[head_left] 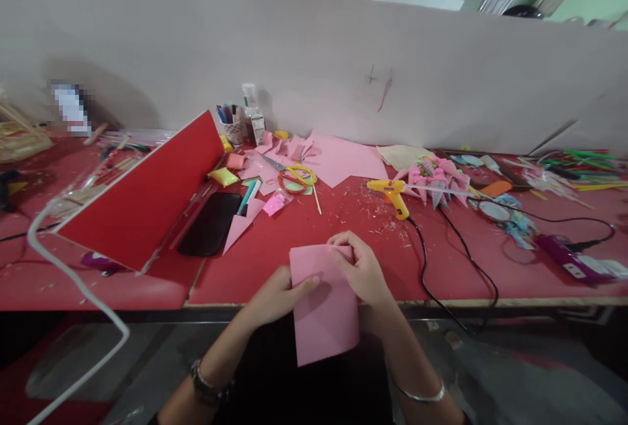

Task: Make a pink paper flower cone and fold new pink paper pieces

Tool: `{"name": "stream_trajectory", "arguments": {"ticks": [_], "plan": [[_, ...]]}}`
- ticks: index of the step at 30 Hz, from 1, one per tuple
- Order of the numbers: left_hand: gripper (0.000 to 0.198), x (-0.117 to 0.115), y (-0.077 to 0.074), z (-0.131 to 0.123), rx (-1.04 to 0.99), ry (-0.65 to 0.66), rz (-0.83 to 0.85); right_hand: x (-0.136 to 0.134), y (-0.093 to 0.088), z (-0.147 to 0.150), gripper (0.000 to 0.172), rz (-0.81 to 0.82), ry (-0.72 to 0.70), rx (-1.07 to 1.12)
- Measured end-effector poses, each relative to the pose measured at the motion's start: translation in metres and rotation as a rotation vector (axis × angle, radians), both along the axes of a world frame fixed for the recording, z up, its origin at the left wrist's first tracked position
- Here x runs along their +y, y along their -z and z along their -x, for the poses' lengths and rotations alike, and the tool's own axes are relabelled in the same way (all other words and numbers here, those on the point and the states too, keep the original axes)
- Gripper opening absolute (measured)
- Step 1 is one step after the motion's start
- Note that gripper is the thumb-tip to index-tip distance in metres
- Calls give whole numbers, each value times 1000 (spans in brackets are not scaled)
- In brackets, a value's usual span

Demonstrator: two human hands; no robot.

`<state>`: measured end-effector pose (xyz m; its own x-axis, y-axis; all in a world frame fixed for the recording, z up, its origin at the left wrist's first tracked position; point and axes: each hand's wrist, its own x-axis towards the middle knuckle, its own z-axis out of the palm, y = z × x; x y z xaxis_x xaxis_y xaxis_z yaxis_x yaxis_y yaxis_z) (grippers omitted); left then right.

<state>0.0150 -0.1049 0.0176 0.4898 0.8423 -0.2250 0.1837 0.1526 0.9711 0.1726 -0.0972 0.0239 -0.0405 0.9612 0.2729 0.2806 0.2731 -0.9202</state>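
pink paper (326, 320), one piece, apparently folded, upright over near edge of red table (230, 278). head view: left hand (279, 293) pinches left side, thumb in front, fingertips hidden behind; right hand (362, 269) closes on top right corner. likely step: lining up fold; next move calls for matched edges, firm crease. beyond: one glue gun (391, 193), one pair of scissors (300, 178), one bottle (253, 118).

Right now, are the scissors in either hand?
No, the left hand and right hand both hold the pink paper, while the scissors lie farther back on the red table.
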Motion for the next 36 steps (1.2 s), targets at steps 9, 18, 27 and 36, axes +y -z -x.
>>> {"name": "stream_trajectory", "arguments": {"ticks": [9,18,27,36], "plan": [[44,7,-1,1,-18,-307,11,3,4,-3,11,96,132,217],[46,10,4,6,-83,-218,-103,9,6,0,21,102,393,602],[71,6,18,5,175,-208,-621,17,28,-5,19,143,582,849],[23,5,19,0,351,-204,-742,13,33,-4,24,142,397,835]]}}
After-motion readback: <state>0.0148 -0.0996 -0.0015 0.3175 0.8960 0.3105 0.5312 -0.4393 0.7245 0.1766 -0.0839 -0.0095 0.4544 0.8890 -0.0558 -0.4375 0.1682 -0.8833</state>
